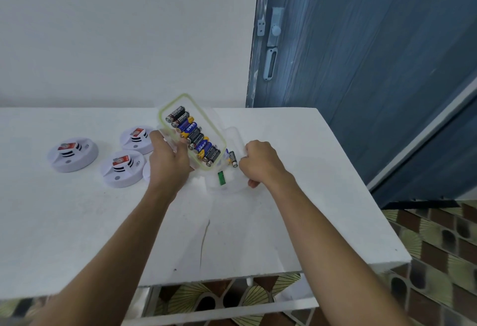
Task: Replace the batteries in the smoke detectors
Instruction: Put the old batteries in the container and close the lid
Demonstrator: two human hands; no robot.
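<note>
Three white smoke detectors (73, 154) sat on the white table (232, 235) at centre left of the frame. Just right of them, the left hand (169, 160) gripped a tilted green-rimmed clear box (205, 121) holding a row of batteries (193, 136). Right of centre, the right hand (258, 163) curled its fingers on a clear tub (227, 186), a loose battery (233, 159) inside.

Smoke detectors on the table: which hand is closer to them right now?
Left. The left hand is just right of the smoke detectors, holding the battery box; the right hand grips a clear tub farther right, beyond that box.
</note>
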